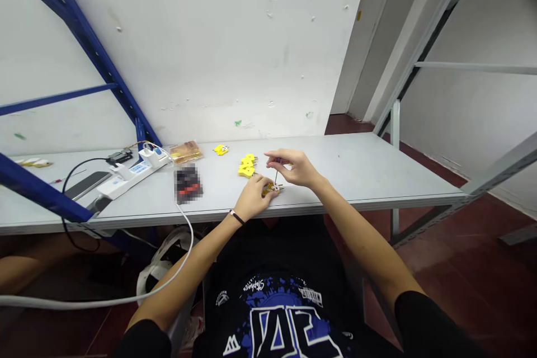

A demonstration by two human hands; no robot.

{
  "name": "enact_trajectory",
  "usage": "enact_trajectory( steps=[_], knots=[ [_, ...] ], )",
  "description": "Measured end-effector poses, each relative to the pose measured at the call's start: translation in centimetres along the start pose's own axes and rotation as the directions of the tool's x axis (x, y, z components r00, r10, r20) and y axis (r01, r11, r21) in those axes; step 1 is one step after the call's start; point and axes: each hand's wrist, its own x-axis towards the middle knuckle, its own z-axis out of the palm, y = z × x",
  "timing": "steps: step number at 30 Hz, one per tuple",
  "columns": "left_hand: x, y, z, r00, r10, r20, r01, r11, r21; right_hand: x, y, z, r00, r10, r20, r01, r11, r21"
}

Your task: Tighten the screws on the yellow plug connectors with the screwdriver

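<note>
At the table's front edge my left hand pinches a small yellow plug, with a white part and metal pins showing on its right side. My right hand is closed round a thin screwdriver; it stands nearly upright, its tip down at the white part of the plug. The fingers hide most of the screwdriver's handle. Just beyond my left hand several yellow plugs lie close together. Farther back sits a yellow-and-white plug piece.
Left of my hands lie a clear bag with brownish contents and a blurred-out dark and red item. A white power strip, a dark phone and cables are farther left. Blue rack posts rise there. A white cable hangs over the front edge.
</note>
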Motion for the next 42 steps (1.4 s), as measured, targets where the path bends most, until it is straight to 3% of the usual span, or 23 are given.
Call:
enact_trajectory(
  steps=[13, 22, 26, 29, 32, 37, 42],
  knots=[
    [0.0, 0.0, 0.0, 1.000, -0.007, -0.002, 0.007, 1.000, -0.008, -0.1, 0.5, 0.2, 0.999, -0.035, -0.018, 0.035, 0.999, 0.004],
    [0.0, 0.2, 0.0, 1.000, -0.029, -0.008, 0.029, 0.999, -0.023, -0.1, 0.4, 0.0, 1.000, 0.025, -0.001, -0.025, 1.000, 0.018],
    [0.4, 0.2, -0.3, 0.997, -0.069, 0.020, 0.069, 0.998, 0.011, 0.1, 0.2, -1.0, 0.994, 0.045, -0.097, -0.044, 0.999, 0.016],
    [2.3, 0.2, -0.9, 0.999, -0.027, 0.046, 0.024, 0.997, 0.080, 0.3, 0.0, -2.7, 0.979, 0.043, -0.197, -0.040, 0.999, 0.019],
    [5.9, 0.1, -1.3, 0.995, 0.067, 0.070, -0.079, 0.981, 0.179, 0.4, 0.0, -4.9, 0.960, 0.052, -0.276, -0.056, 0.998, -0.007],
    [11.8, -0.6, -0.5, 0.964, 0.183, 0.191, -0.232, 0.932, 0.279, 0.3, 0.2, -7.4, 0.928, 0.055, -0.369, -0.070, 0.997, -0.027],
    [12.8, -1.4, 0.3, 0.929, 0.255, 0.270, -0.330, 0.899, 0.286, 0.4, 0.5, -7.8, 0.931, 0.046, -0.363, -0.070, 0.996, -0.054]
  ],
)
